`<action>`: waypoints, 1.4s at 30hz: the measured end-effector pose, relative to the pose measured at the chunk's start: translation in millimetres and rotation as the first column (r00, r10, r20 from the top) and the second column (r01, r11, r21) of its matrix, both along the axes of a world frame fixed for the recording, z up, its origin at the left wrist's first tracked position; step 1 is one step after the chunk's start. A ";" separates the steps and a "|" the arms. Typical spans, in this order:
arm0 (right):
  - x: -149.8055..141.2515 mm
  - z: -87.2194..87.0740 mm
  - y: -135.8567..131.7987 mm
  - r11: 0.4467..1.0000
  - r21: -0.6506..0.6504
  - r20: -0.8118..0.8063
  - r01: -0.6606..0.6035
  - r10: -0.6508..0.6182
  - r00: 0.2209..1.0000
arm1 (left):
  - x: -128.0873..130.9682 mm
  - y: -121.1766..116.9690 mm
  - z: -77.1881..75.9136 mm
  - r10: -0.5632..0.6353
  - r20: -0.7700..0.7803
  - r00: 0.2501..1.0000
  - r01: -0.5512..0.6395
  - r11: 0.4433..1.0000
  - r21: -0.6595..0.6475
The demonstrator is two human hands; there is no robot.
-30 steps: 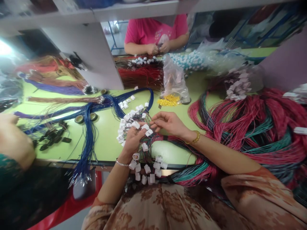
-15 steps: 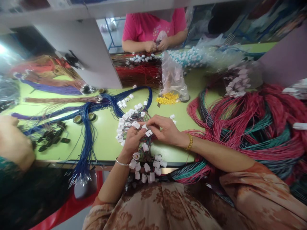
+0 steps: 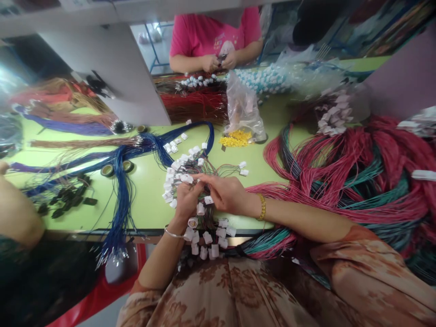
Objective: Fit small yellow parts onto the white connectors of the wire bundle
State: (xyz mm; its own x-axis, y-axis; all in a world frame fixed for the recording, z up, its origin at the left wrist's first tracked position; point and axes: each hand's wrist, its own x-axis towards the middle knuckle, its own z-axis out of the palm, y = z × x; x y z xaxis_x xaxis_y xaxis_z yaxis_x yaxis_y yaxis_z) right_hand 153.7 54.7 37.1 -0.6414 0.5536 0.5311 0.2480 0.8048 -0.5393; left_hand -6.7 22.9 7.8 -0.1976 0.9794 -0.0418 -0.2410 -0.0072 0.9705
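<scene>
My left hand (image 3: 186,198) is closed on a white wire connector (image 3: 186,178) amid a bunch of wires that end in white connectors (image 3: 169,178). Against its fingertips, my right hand (image 3: 226,193) pinches at the same spot; the small piece between the fingers is mostly hidden. Below the hands, more white plugs (image 3: 207,237) hang in a cluster at the table edge, one of them round-faced. Two loose white connectors (image 3: 242,168) on thin wires lie just beyond my right hand. Pink wires (image 3: 272,190) run past my right wrist.
A large heap of pink, green and dark wires (image 3: 354,177) covers the right side. Blue wires (image 3: 121,195) and black connectors (image 3: 70,197) lie left, near a co-worker's arm (image 3: 17,209). Yellow pieces (image 3: 235,138) spill by a plastic bag (image 3: 243,106). Opposite, a person in pink (image 3: 216,41) works.
My right hand has moved left to meet the left fingertips, its fingers closing. Two connectors on wires now show beyond it. Pink wires have shifted beside my right wrist.
</scene>
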 end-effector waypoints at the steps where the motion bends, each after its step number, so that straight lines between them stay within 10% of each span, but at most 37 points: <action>1: -1.8 -2.0 -2.9 1.000 -0.009 0.005 0.001 -0.001 1.000 | -0.6 0.3 0.1 0.003 -0.040 0.999 -0.003 1.000 0.004; 9: 28.5 -11.1 86.8 0.921 -0.238 0.071 0.308 -0.300 0.951 | 10.2 -3.5 -5.9 0.014 -0.246 0.969 -0.024 0.999 -0.036; 12: 65.5 -25.1 135.9 0.763 -0.187 0.312 0.619 -0.551 0.774 | 13.1 -3.5 -10.4 0.044 -0.245 0.968 -0.051 0.998 -0.021; 17: 91.2 -45.6 166.1 0.634 -0.187 0.532 0.751 -0.577 0.620 | 8.5 -2.2 -6.0 -0.017 -0.388 0.921 0.024 1.000 0.015; 22: 91.3 -43.9 169.8 0.644 -0.265 0.523 0.717 -0.529 0.669 | 3.8 -3.9 1.7 -0.061 -0.364 0.930 0.081 0.996 0.040; 26: 91.0 -33.8 163.3 0.576 -0.567 0.351 0.588 -0.477 0.806 | 3.5 -6.0 -0.6 -0.129 -0.228 0.965 0.138 0.990 0.022; 33: 56.2 -6.7 120.6 0.487 -0.873 -0.157 -0.010 -0.262 0.952 | 3.9 -6.6 -1.4 -0.071 -0.224 0.972 0.079 0.996 0.027; 37: 37.1 9.2 83.6 0.568 -0.808 -0.238 -0.159 -0.067 0.969 | 3.8 -7.3 -0.4 -0.043 -0.222 0.974 0.057 0.997 0.056; 42: 23.3 17.7 46.6 0.858 -0.497 -0.158 -0.126 0.053 0.986 | 3.5 -8.2 -2.0 -0.061 -0.202 0.978 0.084 0.991 0.106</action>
